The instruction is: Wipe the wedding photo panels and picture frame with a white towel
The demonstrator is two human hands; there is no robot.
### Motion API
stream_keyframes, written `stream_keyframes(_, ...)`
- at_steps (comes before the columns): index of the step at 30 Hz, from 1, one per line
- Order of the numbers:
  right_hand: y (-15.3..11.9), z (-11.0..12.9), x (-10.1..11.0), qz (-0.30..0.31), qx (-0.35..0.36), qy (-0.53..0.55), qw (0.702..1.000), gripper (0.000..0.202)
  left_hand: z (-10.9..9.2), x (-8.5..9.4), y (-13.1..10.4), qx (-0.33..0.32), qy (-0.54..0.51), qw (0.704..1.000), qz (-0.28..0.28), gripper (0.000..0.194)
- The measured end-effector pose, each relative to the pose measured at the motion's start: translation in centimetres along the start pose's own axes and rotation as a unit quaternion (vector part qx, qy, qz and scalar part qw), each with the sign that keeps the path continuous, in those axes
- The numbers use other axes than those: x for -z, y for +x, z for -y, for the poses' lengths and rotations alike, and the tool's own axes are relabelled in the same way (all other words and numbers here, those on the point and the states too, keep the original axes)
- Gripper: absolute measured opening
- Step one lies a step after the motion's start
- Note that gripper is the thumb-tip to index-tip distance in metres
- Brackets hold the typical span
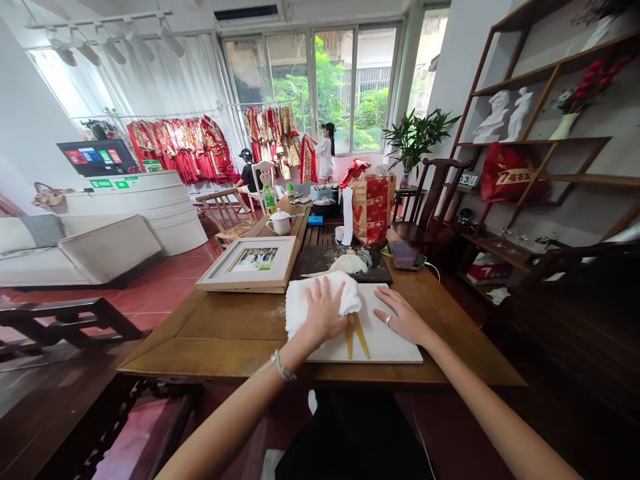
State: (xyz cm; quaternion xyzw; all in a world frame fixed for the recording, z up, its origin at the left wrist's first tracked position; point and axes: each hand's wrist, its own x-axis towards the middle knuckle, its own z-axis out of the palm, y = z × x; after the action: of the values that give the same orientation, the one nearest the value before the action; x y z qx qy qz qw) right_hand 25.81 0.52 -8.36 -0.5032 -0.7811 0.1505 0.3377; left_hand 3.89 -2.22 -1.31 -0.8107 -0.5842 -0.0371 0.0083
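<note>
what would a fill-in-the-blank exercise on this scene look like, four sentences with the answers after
1. The left hand is spread on a folded towel whose colour is ____.
2. One finger of the right hand wears a ____.
3. The number of yellowish strips showing on the white board is ____.
4. From the wearer's viewpoint, the framed picture lies farther to the ____ than the towel.

Missing words: white; ring; two; left.
</note>
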Motion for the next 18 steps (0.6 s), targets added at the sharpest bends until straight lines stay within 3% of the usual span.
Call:
stream_keyframes(2, 0.0, 0.0, 0.0, -0.005, -0.003, 0.006, 1.0, 0.053, -0.1, -0.1, 0.9, -0.022, 0.003, 1.0, 0.001, 0.072)
stream_keyframes(4, 0.1, -0.1, -0.1, -0.006, -0.007, 0.011, 1.0, 0.051, -0.5, -0.3, 0.1, -0.058, 0.006, 0.998, -0.003, 0.074)
stream_keyframes(10, 0.2, -0.5, -0.3, 0.0, -0.012, 0.014, 1.0, 0.044, -3.0, -1.8, -7.7, -0.126, 0.015, 0.992, -0.015, 0.096)
stream_keyframes(12, 0.2, -0.7, -0.4, -0.002, -0.01, 0.007, 1.0, 0.044, -3.8, -1.9, -9.1, -0.127, 0.023, 0.992, -0.018, 0.103)
stream_keyframes(15, 0.1, -0.9, -0.4, -0.001, 0.002, 0.001, 1.0, 0.044, -4.6, -1.3, -7.9, -0.096, 0.029, 0.995, -0.003, 0.097)
stream_keyframes(18, 0.1, -1.1, -0.4, -0.002, 0.02, 0.006, 1.0, 0.043, -4.5, -0.2, -3.6, -0.045, 0.032, 0.998, 0.013, 0.08)
